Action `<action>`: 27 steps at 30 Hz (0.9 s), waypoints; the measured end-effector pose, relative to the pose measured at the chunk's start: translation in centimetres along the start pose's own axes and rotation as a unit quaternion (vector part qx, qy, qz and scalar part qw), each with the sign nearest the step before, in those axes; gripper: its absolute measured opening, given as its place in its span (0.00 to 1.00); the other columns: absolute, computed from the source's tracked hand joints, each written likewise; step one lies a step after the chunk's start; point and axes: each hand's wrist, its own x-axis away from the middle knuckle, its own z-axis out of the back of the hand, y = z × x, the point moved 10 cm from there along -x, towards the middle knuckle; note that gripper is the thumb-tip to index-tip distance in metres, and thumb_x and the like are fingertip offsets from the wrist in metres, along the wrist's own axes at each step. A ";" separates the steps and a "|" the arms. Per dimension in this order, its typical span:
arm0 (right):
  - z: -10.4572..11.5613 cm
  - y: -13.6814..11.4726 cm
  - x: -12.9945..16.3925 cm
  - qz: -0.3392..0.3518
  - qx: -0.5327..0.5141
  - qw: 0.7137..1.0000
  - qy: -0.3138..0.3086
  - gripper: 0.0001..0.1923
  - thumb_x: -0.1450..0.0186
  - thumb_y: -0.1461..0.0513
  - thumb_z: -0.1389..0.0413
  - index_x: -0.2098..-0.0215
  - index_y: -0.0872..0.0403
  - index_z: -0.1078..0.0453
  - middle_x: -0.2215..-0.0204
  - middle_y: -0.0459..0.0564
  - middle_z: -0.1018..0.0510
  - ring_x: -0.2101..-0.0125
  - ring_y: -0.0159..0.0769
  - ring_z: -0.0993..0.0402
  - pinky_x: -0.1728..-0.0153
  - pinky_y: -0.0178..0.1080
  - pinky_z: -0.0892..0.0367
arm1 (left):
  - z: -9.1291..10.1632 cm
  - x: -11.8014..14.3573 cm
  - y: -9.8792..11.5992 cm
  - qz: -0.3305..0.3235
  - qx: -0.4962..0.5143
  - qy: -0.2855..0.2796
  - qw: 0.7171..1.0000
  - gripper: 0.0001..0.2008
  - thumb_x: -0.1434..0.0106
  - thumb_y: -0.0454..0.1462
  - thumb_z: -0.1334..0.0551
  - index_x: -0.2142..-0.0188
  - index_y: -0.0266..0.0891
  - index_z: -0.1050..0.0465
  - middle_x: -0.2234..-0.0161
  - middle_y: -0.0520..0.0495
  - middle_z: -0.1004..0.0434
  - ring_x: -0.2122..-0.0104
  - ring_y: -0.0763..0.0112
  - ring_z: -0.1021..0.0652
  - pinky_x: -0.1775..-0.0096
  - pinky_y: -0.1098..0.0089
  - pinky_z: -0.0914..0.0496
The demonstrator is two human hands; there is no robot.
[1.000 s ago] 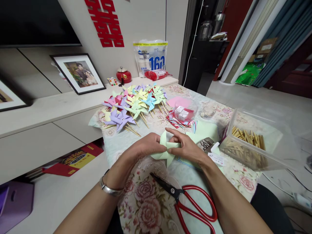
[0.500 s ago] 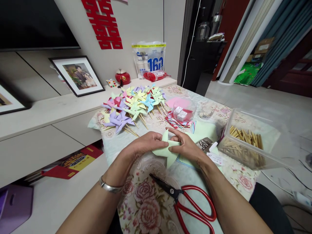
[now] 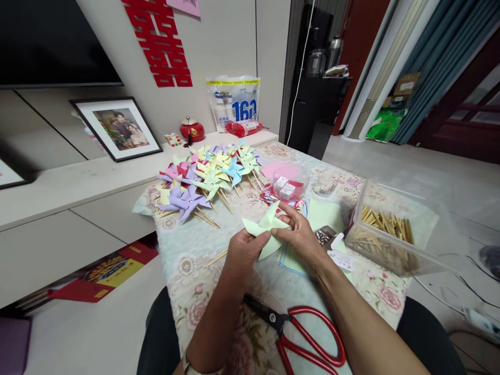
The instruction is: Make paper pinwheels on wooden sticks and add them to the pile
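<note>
While the pale green paper pinwheel [image 3: 265, 232] is pinched between left hand [image 3: 244, 250] and right hand [image 3: 299, 234], folded tips could spring loose if the fingers' grip slackens.

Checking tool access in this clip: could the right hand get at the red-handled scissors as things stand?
Probably yes. The scissors lie uncovered on the tablecloth beside the right forearm, but the right hand and left hand both grip the green paper pinwheel, which it would have to release first.
</note>
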 end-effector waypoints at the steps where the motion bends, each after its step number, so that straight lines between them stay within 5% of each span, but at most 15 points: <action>1: -0.1 0.0 0.0 -0.001 -0.001 1.000 -0.003 0.46 0.51 0.64 0.34 0.35 0.53 0.42 0.59 0.52 0.19 0.68 0.40 0.22 0.70 0.38 0.29 | 0.3 0.0 -0.1 -0.002 -0.002 0.022 1.000 0.18 0.51 0.40 0.26 0.63 0.33 0.20 0.72 0.47 0.18 0.73 0.70 0.23 0.67 0.72 0.30; 4: -0.4 0.2 0.0 -0.007 0.001 1.000 -0.013 0.43 0.51 0.63 0.34 0.37 0.52 0.39 0.57 0.52 0.19 0.67 0.40 0.21 0.69 0.38 0.28 | 1.3 -0.2 -0.2 -0.007 -0.025 0.067 0.997 0.16 0.53 0.40 0.26 0.66 0.32 0.20 0.75 0.49 0.19 0.76 0.71 0.24 0.71 0.72 0.31; 10: -2.0 0.1 0.3 -0.004 0.018 0.996 -0.091 0.25 0.46 0.63 0.35 0.50 0.52 0.29 0.58 0.51 0.19 0.63 0.41 0.21 0.63 0.40 0.28 | 2.3 -0.4 -0.6 -0.004 -0.021 0.061 0.998 0.19 0.52 0.41 0.27 0.63 0.32 0.20 0.73 0.48 0.18 0.74 0.68 0.22 0.68 0.70 0.29; 15: -2.1 0.4 0.4 -0.003 0.055 0.992 -0.112 0.16 0.43 0.60 0.35 0.56 0.52 0.27 0.68 0.47 0.21 0.69 0.37 0.24 0.63 0.39 0.30 | 3.1 -0.1 -0.3 0.005 -0.048 0.084 0.995 0.16 0.53 0.40 0.28 0.66 0.33 0.20 0.75 0.49 0.18 0.76 0.70 0.23 0.71 0.73 0.30; 23: -1.1 1.4 0.2 -0.031 0.106 0.993 -0.049 0.32 0.46 0.61 0.36 0.43 0.53 0.33 0.72 0.42 0.26 0.74 0.32 0.30 0.73 0.34 0.37 | 3.0 0.3 0.4 0.007 -0.102 0.099 0.990 0.13 0.55 0.37 0.30 0.69 0.33 0.20 0.76 0.51 0.19 0.78 0.72 0.26 0.75 0.73 0.33; 27: -1.5 1.6 0.3 -0.037 0.102 0.992 -0.062 0.29 0.45 0.62 0.37 0.45 0.53 0.31 0.72 0.42 0.26 0.73 0.32 0.30 0.72 0.34 0.36 | 3.4 -0.1 -0.2 0.009 -0.090 0.083 0.992 0.14 0.54 0.38 0.29 0.67 0.33 0.20 0.74 0.49 0.18 0.76 0.70 0.24 0.72 0.72 0.31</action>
